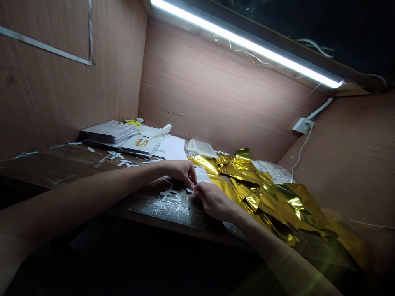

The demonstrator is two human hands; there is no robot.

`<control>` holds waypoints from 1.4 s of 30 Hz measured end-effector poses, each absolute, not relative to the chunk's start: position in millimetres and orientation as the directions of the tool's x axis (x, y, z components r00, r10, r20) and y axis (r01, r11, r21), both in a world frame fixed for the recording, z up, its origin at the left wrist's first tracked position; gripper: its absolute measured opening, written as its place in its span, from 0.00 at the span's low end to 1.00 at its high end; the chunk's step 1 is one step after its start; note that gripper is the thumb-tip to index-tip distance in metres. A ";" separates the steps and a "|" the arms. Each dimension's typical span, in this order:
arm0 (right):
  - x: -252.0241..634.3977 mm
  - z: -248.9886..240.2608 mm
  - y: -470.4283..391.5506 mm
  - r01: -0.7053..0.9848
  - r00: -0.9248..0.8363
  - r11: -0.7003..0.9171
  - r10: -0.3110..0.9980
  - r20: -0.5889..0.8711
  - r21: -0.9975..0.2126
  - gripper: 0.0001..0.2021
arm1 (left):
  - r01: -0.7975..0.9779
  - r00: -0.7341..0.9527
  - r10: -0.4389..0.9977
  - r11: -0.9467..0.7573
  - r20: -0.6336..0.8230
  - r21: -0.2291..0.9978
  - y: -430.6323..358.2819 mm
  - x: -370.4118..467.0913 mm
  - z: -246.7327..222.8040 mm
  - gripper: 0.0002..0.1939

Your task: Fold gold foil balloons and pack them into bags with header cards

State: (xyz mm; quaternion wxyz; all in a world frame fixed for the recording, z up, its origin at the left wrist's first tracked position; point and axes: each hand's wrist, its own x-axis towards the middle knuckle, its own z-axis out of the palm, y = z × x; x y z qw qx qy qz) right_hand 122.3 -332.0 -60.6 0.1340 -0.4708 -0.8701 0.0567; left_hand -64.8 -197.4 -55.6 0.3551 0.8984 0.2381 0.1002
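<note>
My left hand [184, 172] and my right hand [212, 200] meet near the table's front edge, fingertips touching. Both are closed in a pinch at the near edge of a small white printed card [202, 174]. What exactly each pinch holds is too small to make out. Just right of the card, gold foil pieces [262, 185] lie in a crumpled heap. White paper scraps [167, 195] are scattered on the dark table to the left of the hands.
Stacked white cards [109, 130] stand at the back left, beside a packet with a gold letter [142, 142]. White sheets [175, 147] and clear plastic bags [201, 148] lie behind the hands. Wooden panels [210, 90] enclose the table [138, 203]; a cable [300, 153] hangs at right.
</note>
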 end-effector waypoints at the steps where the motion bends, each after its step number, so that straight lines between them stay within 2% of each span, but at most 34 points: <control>1: 124.5 -59.9 -331.6 0.796 -0.498 0.532 0.847 0.189 -0.288 0.09 | 0.349 0.872 0.490 -0.633 0.009 0.691 -197.7 -64.7 -55.6 0.16; 5: 151.3 -38.7 -319.2 0.641 -0.416 0.477 0.874 0.250 -0.602 0.11 | 0.356 0.868 0.496 -0.598 -0.018 0.718 -197.2 -63.6 -57.2 0.17; 7: 185.4 -5.5 -308.3 0.475 -0.276 0.442 0.896 0.349 -0.761 0.12 | 0.374 0.860 0.510 -0.595 -0.025 0.711 -196.2 -63.3 -58.0 0.17; 8: 207.0 16.4 -303.7 0.412 -0.159 0.439 0.897 0.411 -0.798 0.12 | 0.382 0.856 0.516 -0.598 -0.026 0.705 -195.8 -63.3 -58.1 0.17; 11: 266.8 79.1 -300.5 0.382 0.210 0.470 0.794 0.570 -0.796 0.20 | 0.386 0.857 0.514 -0.600 -0.032 0.700 -195.4 -64.4 -56.6 0.16; 12: 277.6 90.3 -304.0 0.426 0.282 0.515 0.706 0.650 -0.744 0.22 | 0.381 0.862 0.506 -0.603 -0.034 0.701 -196.0 -65.0 -55.3 0.16; 13: 281.2 93.4 -309.4 0.504 0.345 0.573 0.552 0.759 -0.646 0.22 | 0.377 0.867 0.497 -0.607 -0.035 0.699 -197.2 -65.4 -53.6 0.16; 14: 277.6 88.0 -316.1 0.606 0.328 0.588 0.428 0.842 -0.535 0.20 | 0.377 0.870 0.491 -0.614 -0.038 0.694 -199.1 -65.6 -51.8 0.16; 15: 267.9 74.8 -323.2 0.707 0.217 0.569 0.390 0.895 -0.420 0.15 | 0.387 0.869 0.494 -0.621 -0.044 0.682 -201.9 -65.5 -49.9 0.17; 16: 254.0 55.8 -329.7 0.779 0.032 0.544 0.463 0.886 -0.313 0.11 | 0.404 0.861 0.507 -0.627 -0.045 0.666 -205.5 -64.8 -48.1 0.18; 17: 238.2 33.7 -335.0 0.817 -0.186 0.539 0.580 0.793 -0.202 0.10 | 0.418 0.849 0.528 -0.639 -0.027 0.646 -209.8 -63.5 -46.8 0.21; 18: 223.1 11.1 -338.3 0.809 -0.400 0.581 0.658 0.639 -0.092 0.11 | 0.424 0.836 0.549 -0.661 0.014 0.619 -214.4 -61.6 -46.1 0.23; 19: 210.5 -9.5 -339.6 0.776 -0.559 0.630 0.699 0.446 -0.015 0.13 | 0.417 0.825 0.559 -0.696 0.077 0.585 -219.2 -59.2 -45.9 0.26; 20: 201.5 -26.4 -338.9 0.761 -0.616 0.649 0.720 0.319 0.004 0.13 | 0.396 0.819 0.553 -0.738 0.154 0.546 -223.8 -56.4 -46.4 0.28; 23: 196.1 -49.9 -331.4 0.771 -0.613 0.637 0.752 0.244 -0.025 0.22 | 0.345 0.811 0.498 -0.831 0.306 0.437 -234.6 -47.7 -49.3 0.24; 26: 204.1 -46.8 -326.0 0.779 -0.599 0.626 0.761 0.248 -0.040 0.29 | 0.354 0.820 0.475 -0.860 0.320 0.369 -241.6 -42.4 -50.3 0.10; 30: 207.0 -42.1 -324.7 0.759 -0.614 0.648 0.747 0.255 -0.068 0.31 | 0.375 0.799 0.452 -0.890 0.398 0.259 -246.7 -40.7 -49.3 0.02; 32: 206.6 -44.0 -323.4 0.751 -0.618 0.656 0.737 0.275 -0.069 0.32 | 0.368 0.786 0.443 -0.896 0.431 0.249 -245.5 -40.9 -49.6 0.09; 34: 207.1 -47.3 -320.9 0.741 -0.623 0.668 0.721 0.303 -0.067 0.32 | 0.342 0.764 0.458 -0.885 0.454 0.316 -241.6 -41.6 -50.4 0.17; 36: 208.6 -50.8 -317.5 0.740 -0.609 0.670 0.705 0.363 -0.060 0.29 | 0.314 0.744 0.480 -0.866 0.466 0.390 -236.9 -42.9 -50.5 0.18; 39: 210.4 -55.4 -311.3 0.735 -0.579 0.675 0.672 0.462 -0.060 0.12 | 0.275 0.734 0.455 -0.878 0.504 0.392 -234.5 -46.1 -47.2 0.12; 42: 208.7 -58.7 -305.2 0.732 -0.565 0.676 0.675 0.475 -0.089 0.10 | 0.259 0.765 0.442 -0.877 0.468 0.406 -242.5 -50.2 -39.7 0.08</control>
